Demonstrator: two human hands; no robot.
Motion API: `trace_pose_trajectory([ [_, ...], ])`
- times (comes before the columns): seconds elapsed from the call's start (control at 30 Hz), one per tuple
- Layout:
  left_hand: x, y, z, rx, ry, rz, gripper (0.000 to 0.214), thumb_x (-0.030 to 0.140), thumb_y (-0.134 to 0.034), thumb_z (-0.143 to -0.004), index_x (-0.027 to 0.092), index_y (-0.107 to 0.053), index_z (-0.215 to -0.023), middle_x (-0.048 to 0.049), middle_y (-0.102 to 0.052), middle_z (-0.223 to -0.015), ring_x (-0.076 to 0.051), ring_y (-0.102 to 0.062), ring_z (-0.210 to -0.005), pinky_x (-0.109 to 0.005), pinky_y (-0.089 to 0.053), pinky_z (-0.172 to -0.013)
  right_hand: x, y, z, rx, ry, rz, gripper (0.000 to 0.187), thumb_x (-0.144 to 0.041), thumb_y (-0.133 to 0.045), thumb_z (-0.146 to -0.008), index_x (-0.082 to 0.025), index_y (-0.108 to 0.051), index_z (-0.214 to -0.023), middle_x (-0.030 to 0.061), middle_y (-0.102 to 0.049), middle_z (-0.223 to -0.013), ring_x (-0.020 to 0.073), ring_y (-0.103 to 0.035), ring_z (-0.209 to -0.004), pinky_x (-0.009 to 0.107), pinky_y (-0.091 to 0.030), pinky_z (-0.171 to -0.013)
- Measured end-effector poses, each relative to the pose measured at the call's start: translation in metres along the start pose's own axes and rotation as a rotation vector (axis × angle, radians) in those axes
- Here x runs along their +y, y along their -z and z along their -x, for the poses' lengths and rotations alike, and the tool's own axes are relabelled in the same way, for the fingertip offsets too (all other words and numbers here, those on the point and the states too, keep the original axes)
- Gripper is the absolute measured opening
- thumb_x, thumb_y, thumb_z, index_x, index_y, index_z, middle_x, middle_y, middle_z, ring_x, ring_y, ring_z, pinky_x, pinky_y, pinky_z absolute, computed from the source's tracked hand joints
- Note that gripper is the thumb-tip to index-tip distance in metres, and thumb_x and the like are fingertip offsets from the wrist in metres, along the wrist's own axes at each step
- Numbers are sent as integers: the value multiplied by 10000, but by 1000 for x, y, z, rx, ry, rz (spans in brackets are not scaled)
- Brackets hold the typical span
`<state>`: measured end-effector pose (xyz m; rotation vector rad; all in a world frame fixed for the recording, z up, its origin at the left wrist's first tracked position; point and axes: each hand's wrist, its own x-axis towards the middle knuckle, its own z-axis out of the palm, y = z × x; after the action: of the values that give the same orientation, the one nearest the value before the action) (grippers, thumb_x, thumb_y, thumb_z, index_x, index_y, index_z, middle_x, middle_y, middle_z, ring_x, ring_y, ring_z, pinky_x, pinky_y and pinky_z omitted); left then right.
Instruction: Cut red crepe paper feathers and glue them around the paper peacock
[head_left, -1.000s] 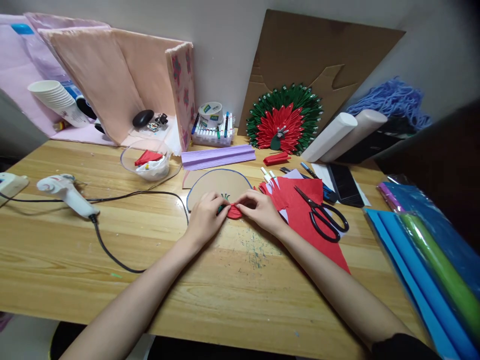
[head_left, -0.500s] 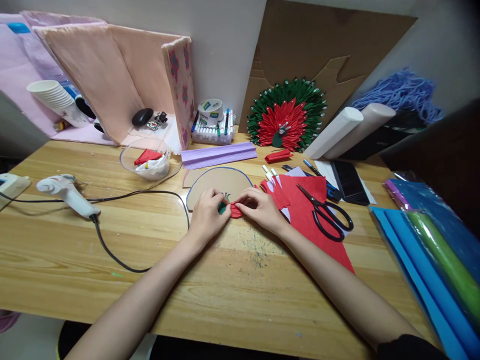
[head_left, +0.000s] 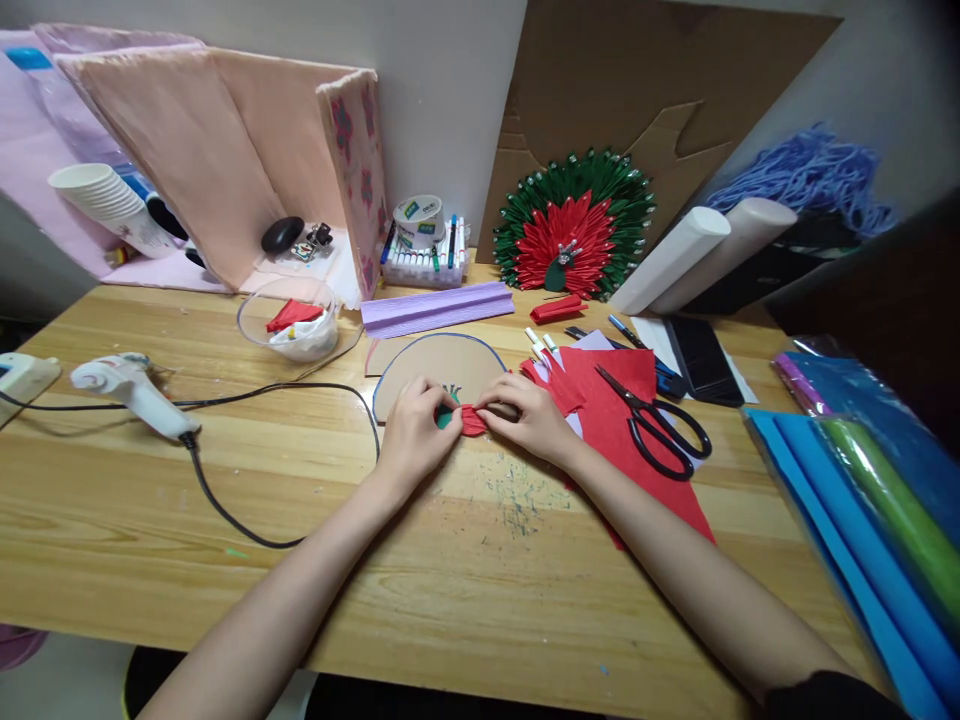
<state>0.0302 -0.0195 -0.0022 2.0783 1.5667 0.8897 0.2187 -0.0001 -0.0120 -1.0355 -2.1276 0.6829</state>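
A small piece of red crepe paper (head_left: 473, 420) is stretched between my two hands, low over the wooden table. My left hand (head_left: 417, 425) pinches its left end between thumb and fingers. At the right end, my right hand (head_left: 529, 415) grips it the same way. Just behind them lies a rounded cardboard piece (head_left: 427, 362) with a blue outline, partly covered by my hands. A bit of green (head_left: 448, 410) shows on it beside my left fingers. To the right, black-handled scissors (head_left: 652, 425) rest on a red crepe paper sheet (head_left: 607, 380).
A white glue gun (head_left: 135, 390) with a black cord lies at left, near a clear bowl (head_left: 247, 320) of scraps. Behind stand a marker box (head_left: 424, 265) and a green-red peacock craft (head_left: 574, 235). Wrapped paper rolls (head_left: 862, 500) line the right edge.
The red paper between my fingers shows slightly more of its surface. Both hands stay in nearly the same place, and the view has shifted a little.
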Motion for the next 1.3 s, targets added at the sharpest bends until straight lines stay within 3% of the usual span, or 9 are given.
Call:
trace_pose_trajectory([
  [0.7,-5,11,4,-67,-23,73,68,129,-529,-790,169,-583,-788,-23,-555,-813,-148,-525,-786,-278,-429,-726,1,-3,2,-91,196,269,242,-232,-485,-893,-171,-679,-1025,103,-622,-951,202,-541,-884,352,-461,-774],
  [1.3,-7,10,5,-86,-59,54,129,148,-526,-807,198,-621,-877,-32,-556,-867,-169,-536,-854,-312,-443,-787,4,-1,2,-73,155,140,222,-227,-463,-906,-191,-666,-990,85,-622,-941,195,-549,-890,366,-460,-795],
])
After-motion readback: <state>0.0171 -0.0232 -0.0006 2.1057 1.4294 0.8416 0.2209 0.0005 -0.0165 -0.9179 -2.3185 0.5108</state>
